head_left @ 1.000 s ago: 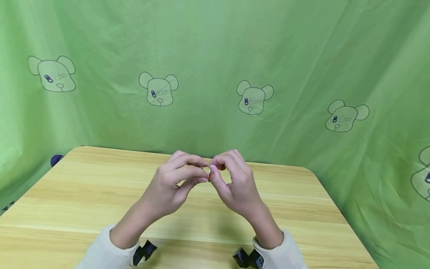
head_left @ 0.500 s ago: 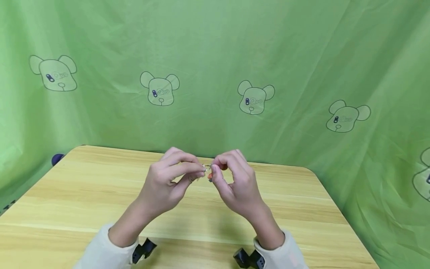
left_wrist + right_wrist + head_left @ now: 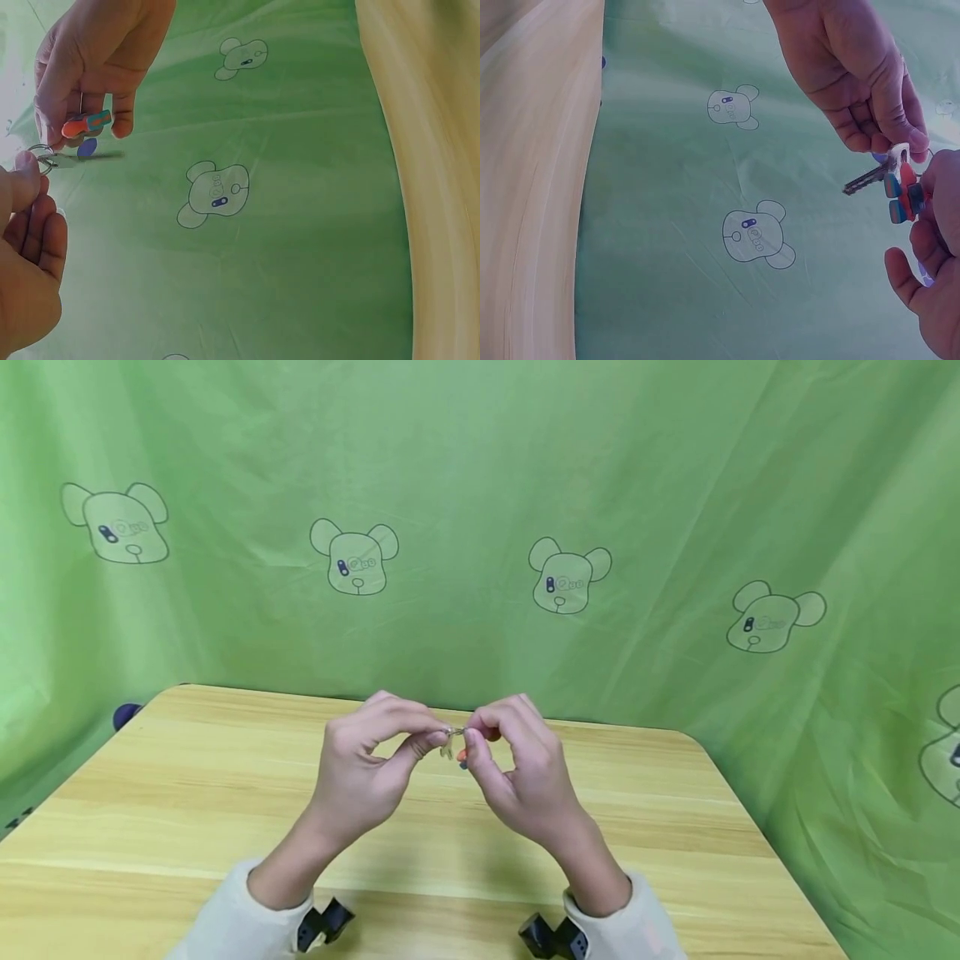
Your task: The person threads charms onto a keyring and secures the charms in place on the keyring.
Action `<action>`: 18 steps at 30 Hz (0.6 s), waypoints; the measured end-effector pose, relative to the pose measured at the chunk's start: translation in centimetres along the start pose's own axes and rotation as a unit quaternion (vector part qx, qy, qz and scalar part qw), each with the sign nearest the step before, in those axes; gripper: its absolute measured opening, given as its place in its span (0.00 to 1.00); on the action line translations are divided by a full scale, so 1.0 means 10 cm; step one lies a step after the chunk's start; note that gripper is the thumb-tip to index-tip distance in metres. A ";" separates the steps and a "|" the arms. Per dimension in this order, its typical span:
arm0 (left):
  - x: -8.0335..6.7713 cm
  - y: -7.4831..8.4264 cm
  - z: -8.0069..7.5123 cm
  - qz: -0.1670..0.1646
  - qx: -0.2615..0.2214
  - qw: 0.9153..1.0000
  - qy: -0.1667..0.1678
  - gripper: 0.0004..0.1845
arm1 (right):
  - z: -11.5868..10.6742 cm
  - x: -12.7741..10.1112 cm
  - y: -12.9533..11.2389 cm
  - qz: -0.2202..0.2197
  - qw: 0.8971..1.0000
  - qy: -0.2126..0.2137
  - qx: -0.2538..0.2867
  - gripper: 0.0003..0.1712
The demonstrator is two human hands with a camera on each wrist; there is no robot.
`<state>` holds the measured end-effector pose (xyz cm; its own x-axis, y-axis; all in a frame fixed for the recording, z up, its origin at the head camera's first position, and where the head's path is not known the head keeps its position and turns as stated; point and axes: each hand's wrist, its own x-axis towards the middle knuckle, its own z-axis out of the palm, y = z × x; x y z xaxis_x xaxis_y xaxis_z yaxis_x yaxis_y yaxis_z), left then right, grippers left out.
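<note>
A small metal key ring (image 3: pixel 46 159) is stretched between my two hands, held up over the table. My left hand (image 3: pixel 363 764) pinches one side of it between thumb and forefinger. On the other side, the thumb and curled forefinger of my right hand (image 3: pixel 525 768) pinch it too. From the ring hangs a silver key (image 3: pixel 870 178), its toothed blade pointing down towards the table. Beside it dangles an orange and blue charm (image 3: pixel 901 195), just under the right fingertips. The left wrist view shows the key blade edge-on and the charm (image 3: pixel 86 123) close to the right hand's fingers.
Below the hands lies a light wood table (image 3: pixel 225 810) with rounded far corners. A green curtain (image 3: pixel 465 468) printed with bear heads surrounds it at the back and sides. Black wrist cameras (image 3: pixel 325 924) sit at both cuffs.
My left hand has shifted slightly left and its fingers have closed in to a pinch. The key and the charm now hang lower and show more plainly. My right hand has barely moved.
</note>
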<state>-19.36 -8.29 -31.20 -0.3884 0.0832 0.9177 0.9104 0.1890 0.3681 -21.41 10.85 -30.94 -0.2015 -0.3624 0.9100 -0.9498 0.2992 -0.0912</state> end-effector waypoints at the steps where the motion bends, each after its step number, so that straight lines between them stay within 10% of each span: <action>1: 0.00 0.00 0.00 -0.005 -0.002 1.000 0.001 0.10 | 0.00 0.00 0.00 0.001 1.000 -0.002 0.000 0.05; 18: -0.02 0.02 -0.01 -0.080 -0.071 0.994 0.000 0.07 | 0.02 -0.02 -0.01 0.018 1.000 -0.018 0.010 0.04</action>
<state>-19.11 -8.34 -31.28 -0.5297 0.0637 0.8458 0.8480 0.0593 0.5267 -21.31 10.68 -31.21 -0.2439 -0.3829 0.8910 -0.9462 0.2955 -0.1320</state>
